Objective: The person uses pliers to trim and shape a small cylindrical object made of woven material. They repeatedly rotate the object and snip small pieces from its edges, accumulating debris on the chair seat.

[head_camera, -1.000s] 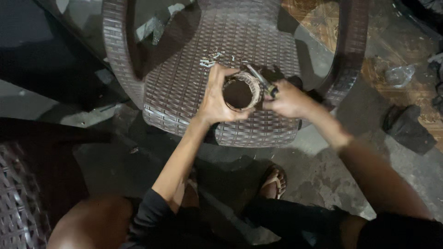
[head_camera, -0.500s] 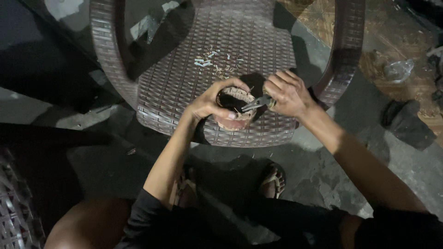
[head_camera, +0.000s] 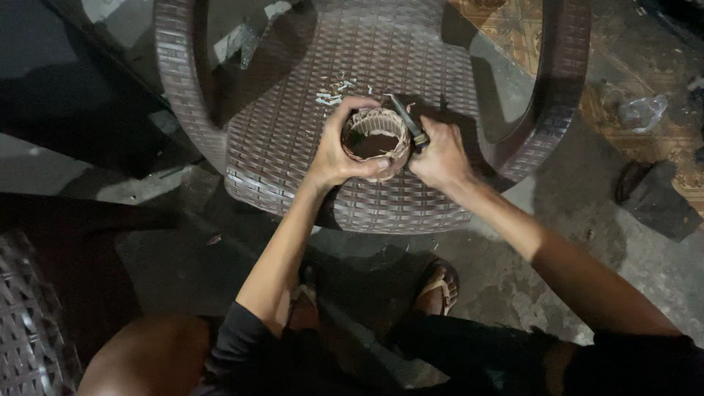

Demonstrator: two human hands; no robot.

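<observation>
My left hand point(head_camera: 339, 155) wraps around a round, ring-shaped metal part with copper-coloured windings point(head_camera: 375, 140), held upright on the seat of a brown woven plastic chair point(head_camera: 293, 147). My right hand point(head_camera: 441, 155) grips a small hand tool with a metal blade point(head_camera: 408, 120), its tip pressed against the ring's right rim. Pale shavings point(head_camera: 331, 93) lie on the seat just behind the ring.
Another woven chair point(head_camera: 29, 323) sits at the lower left. My sandalled foot point(head_camera: 438, 286) rests on the concrete floor below the seat. A dark shoe point(head_camera: 653, 194) and crumpled clear plastic point(head_camera: 639, 111) lie at the right on patterned tiles.
The ring has been tipped back upright with its opening facing up. The tool has gone from lying across the ring to standing against its right rim.
</observation>
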